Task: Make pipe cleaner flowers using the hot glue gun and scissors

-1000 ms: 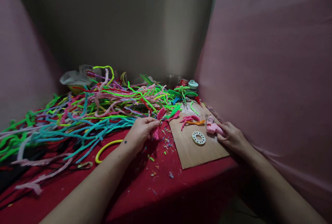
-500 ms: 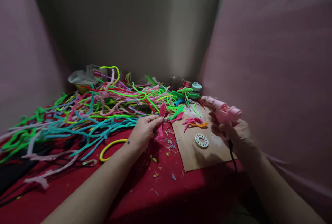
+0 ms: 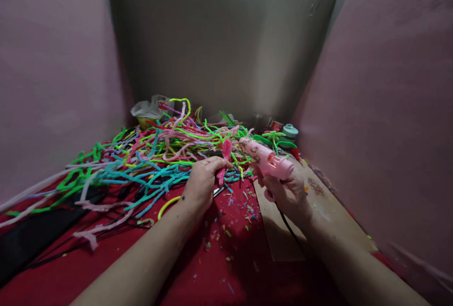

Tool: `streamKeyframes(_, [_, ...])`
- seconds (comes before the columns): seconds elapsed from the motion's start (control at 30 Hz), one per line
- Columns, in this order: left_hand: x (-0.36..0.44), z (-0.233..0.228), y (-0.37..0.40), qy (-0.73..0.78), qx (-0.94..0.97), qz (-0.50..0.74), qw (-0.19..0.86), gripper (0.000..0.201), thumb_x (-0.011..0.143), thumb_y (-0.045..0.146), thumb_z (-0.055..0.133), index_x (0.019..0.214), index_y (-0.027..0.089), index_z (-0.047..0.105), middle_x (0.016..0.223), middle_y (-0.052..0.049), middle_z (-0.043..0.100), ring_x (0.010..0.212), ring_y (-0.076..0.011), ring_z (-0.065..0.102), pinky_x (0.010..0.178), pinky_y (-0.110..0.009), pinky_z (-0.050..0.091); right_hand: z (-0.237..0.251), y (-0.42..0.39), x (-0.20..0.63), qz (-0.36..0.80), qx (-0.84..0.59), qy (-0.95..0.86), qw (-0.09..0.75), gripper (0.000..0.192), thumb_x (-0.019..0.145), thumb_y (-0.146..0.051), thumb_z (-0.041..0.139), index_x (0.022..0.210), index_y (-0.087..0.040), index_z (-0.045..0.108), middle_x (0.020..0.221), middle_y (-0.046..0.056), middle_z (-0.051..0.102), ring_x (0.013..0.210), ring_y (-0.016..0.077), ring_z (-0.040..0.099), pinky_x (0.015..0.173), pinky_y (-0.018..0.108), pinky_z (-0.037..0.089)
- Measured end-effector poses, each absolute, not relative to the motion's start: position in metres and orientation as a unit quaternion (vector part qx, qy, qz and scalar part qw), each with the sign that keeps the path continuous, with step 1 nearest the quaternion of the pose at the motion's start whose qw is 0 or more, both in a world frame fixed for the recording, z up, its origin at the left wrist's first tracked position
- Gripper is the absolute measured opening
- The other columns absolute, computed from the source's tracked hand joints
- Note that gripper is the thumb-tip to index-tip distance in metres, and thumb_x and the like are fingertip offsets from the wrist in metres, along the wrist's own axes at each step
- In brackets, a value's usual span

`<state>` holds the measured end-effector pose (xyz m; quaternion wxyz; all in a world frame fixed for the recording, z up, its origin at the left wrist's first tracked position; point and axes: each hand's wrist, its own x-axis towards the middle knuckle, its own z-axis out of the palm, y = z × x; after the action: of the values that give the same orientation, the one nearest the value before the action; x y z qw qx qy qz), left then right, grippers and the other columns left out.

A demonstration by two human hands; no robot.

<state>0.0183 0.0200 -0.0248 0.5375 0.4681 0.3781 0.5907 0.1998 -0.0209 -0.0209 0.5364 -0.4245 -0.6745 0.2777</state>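
Holding: left hand (image 3: pixel 202 181) pinches a pink fuzzy piece (image 3: pixel 224 156) upright between thumb and fingertips, above the red cloth (image 3: pixel 226 268).
Right hand: right hand (image 3: pixel 288 192) is wrapped around the grip of a pink glue gun (image 3: pixel 267 160), fingers curled tight, nozzle aimed at the pink piece and close beside it.
Burn risk: left fingertips sit just under the spot the nozzle points at; hot glue could run down onto them.
Snag risk: the gun's black cord (image 3: pixel 288 230) trails over the cardboard sheet (image 3: pixel 318 211) and could drag scraps.
Clutter: the pile of coloured pipe cleaners (image 3: pixel 148 159) lies just behind; a drip could stick strands together.
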Motion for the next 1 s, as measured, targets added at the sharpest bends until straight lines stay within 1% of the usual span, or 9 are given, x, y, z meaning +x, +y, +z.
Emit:
streamKeyframes(0.1, [0.017, -0.022, 0.019, 0.39, 0.483, 0.591, 0.516, 0.014, 0.063, 0.023, 0.06, 0.053, 0.015, 0.065, 0.049, 0.002, 0.052, 0.045, -0.0082, 0.038, 0.045, -0.023, 0.029, -0.027, -0.021, 0.204, 0.291, -0.417, -0.685, 0.521, 0.034, 0.082, -0.042, 0.055, 0.109, -0.022, 0.062, 0.067, 0.003, 0.059, 0.05, 0.0125, 0.046, 0.039, 0.023, 0.034])
streamKeyframes(0.2, [0.017, -0.021, 0.018, 0.401, 0.513, 0.588, 0.481, 0.015, 0.063, 0.023, 0.059, 0.053, 0.014, 0.066, 0.056, 0.0, 0.059, 0.054, -0.0107, 0.047, 0.054, -0.023, 0.036, -0.025, -0.022, 0.206, 0.296, -0.408, -0.693, 0.516, 0.038, 0.082, -0.045, 0.055, 0.114, -0.024, 0.061, 0.072, 0.006, 0.062, 0.053, 0.0147, 0.051, 0.038, 0.024, 0.035])
streamKeyframes(0.27, [0.017, -0.021, 0.018, 0.404, 0.52, 0.582, 0.477, 0.016, 0.064, 0.024, 0.058, 0.054, 0.014, 0.066, 0.059, -0.001, 0.061, 0.057, -0.0116, 0.049, 0.056, -0.023, 0.038, -0.022, -0.024, 0.206, 0.299, -0.409, -0.693, 0.513, 0.039, 0.082, -0.046, 0.055, 0.115, -0.024, 0.061, 0.075, 0.007, 0.062, 0.054, 0.0145, 0.052, 0.036, 0.023, 0.035])
streamKeyframes(0.4, [0.017, -0.018, 0.016, 0.418, 0.53, 0.563, 0.477, 0.016, 0.064, 0.023, 0.056, 0.054, 0.014, 0.065, 0.053, 0.001, 0.056, 0.05, -0.0101, 0.043, 0.05, -0.023, 0.034, -0.016, -0.027, 0.204, 0.324, -0.412, -0.682, 0.511, 0.044, 0.081, -0.045, 0.056, 0.119, -0.022, 0.058, 0.068, 0.004, 0.058, 0.047, 0.0104, 0.044, 0.034, 0.021, 0.032])
streamKeyframes(0.5, [0.018, -0.012, 0.012, 0.433, 0.555, 0.544, 0.456, 0.017, 0.065, 0.023, 0.055, 0.052, 0.014, 0.063, 0.05, 0.001, 0.052, 0.047, -0.0097, 0.04, 0.048, -0.023, 0.032, -0.016, -0.028, 0.203, 0.347, -0.407, -0.67, 0.515, 0.047, 0.081, -0.042, 0.058, 0.123, -0.021, 0.055, 0.069, 0.002, 0.056, 0.044, 0.0078, 0.037, 0.035, 0.021, 0.029])
streamKeyframes(0.7, [0.018, -0.007, 0.007, 0.439, 0.565, 0.528, 0.458, 0.019, 0.066, 0.024, 0.054, 0.052, 0.015, 0.063, 0.047, 0.002, 0.05, 0.047, -0.0097, 0.04, 0.05, -0.023, 0.033, -0.025, -0.024, 0.207, 0.356, -0.419, -0.66, 0.512, 0.036, 0.081, -0.041, 0.059, 0.109, -0.019, 0.062, 0.064, 0.0, 0.053, 0.044, 0.0072, 0.034, 0.036, 0.021, 0.029])
streamKeyframes(0.77, [0.018, -0.007, 0.007, 0.438, 0.562, 0.529, 0.462, 0.019, 0.066, 0.025, 0.054, 0.052, 0.015, 0.063, 0.048, 0.002, 0.05, 0.047, -0.0097, 0.039, 0.049, -0.023, 0.033, -0.024, -0.024, 0.207, 0.356, -0.425, -0.659, 0.509, 0.039, 0.081, -0.04, 0.059, 0.114, -0.019, 0.06, 0.065, 0.0, 0.053, 0.045, 0.0076, 0.034, 0.037, 0.021, 0.028])
streamKeyframes(0.87, [0.018, -0.007, 0.007, 0.438, 0.55, 0.531, 0.472, 0.019, 0.065, 0.026, 0.055, 0.053, 0.015, 0.064, 0.05, 0.002, 0.051, 0.047, -0.0097, 0.039, 0.047, -0.023, 0.032, -0.019, -0.026, 0.205, 0.349, -0.432, -0.664, 0.501, 0.051, 0.08, -0.04, 0.059, 0.127, -0.02, 0.051, 0.067, 0.0, 0.053, 0.045, 0.0074, 0.033, 0.036, 0.021, 0.027])
streamKeyframes(1.0, [0.018, -0.005, 0.007, 0.443, 0.572, 0.531, 0.442, 0.019, 0.064, 0.024, 0.054, 0.051, 0.015, 0.064, 0.052, 0.0, 0.054, 0.049, -0.0105, 0.042, 0.049, -0.023, 0.034, -0.017, -0.028, 0.205, 0.343, -0.437, -0.668, 0.495, 0.053, 0.08, -0.039, 0.059, 0.128, -0.02, 0.05, 0.066, 0.0, 0.051, 0.045, 0.0075, 0.032, 0.037, 0.021, 0.027])
